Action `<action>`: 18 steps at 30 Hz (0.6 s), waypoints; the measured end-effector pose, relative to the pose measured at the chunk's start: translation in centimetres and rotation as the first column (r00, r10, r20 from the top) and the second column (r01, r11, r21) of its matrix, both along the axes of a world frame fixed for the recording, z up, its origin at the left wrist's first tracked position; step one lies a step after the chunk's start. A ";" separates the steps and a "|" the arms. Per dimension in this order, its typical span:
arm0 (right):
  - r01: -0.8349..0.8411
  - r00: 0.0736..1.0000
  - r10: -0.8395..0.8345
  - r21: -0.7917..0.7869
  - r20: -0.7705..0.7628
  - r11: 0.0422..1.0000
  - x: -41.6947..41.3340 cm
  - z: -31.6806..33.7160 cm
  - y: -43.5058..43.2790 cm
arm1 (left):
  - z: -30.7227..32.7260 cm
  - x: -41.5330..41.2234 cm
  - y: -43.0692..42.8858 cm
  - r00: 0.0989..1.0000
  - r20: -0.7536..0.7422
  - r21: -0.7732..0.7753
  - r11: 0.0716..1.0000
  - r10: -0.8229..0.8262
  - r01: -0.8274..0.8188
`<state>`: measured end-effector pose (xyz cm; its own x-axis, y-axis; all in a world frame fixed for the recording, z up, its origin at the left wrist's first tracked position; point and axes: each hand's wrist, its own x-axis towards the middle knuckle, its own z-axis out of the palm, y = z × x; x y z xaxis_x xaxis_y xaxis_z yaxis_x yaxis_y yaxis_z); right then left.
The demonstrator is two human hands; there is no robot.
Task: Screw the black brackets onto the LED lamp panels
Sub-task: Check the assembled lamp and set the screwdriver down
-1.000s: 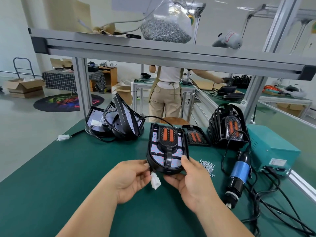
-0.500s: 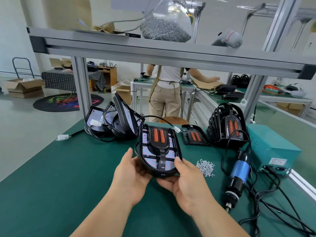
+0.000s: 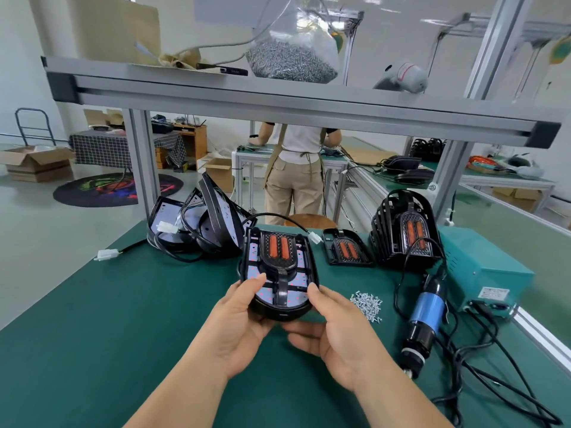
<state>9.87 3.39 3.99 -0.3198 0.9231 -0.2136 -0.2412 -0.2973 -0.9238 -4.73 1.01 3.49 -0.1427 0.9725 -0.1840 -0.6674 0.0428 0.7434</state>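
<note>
**One panel, two hands, screws within reach**

Gripped by left hand [image 3: 238, 322] and right hand [image 3: 336, 335], thumbs on top and fingers beneath: one LED lamp panel [image 3: 301, 278], with one black bracket [image 3: 279, 251] seated on its face.

Right of the panel: one screw pile [image 3: 366, 305], one electric screwdriver [image 3: 428, 310], one teal power box [image 3: 482, 270].

Behind-right: one loose bracket [image 3: 346, 251] lying flat, one bracket stack [image 3: 408, 233].

Behind-left: leaning panels [image 3: 216, 223], count unclear.

Left of the panel: green mat [image 3: 108, 319] running wide to its edge.
</note>
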 end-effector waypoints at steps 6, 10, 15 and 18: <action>-0.039 0.978 0.027 -0.052 -0.208 0.998 -0.3 0.1 -0.1 | 0.0 0.4 0.1 0.998 -0.067 -0.006 1.000 0.016 -0.017; 0.058 0.968 -0.070 -0.058 -0.241 0.997 -0.4 -0.1 0.0 | 0.0 0.0 0.4 0.999 -0.031 -0.082 0.996 0.013 -0.015; 0.094 0.977 -0.090 0.014 -0.195 0.995 -0.2 -0.3 0.2 | 0.0 -0.9 0.5 0.999 0.034 -0.110 0.993 -0.032 0.036; 0.102 0.980 -0.092 0.051 -0.174 0.993 -0.2 -0.3 0.2 | -0.2 -1.2 0.6 0.998 0.065 -0.084 0.996 0.000 0.006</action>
<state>9.68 3.60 3.72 -0.2554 0.9609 -0.1075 -0.4221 -0.2108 -0.8817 -5.93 1.64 3.27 -0.1250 0.9537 -0.2737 -0.7137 0.1052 0.6925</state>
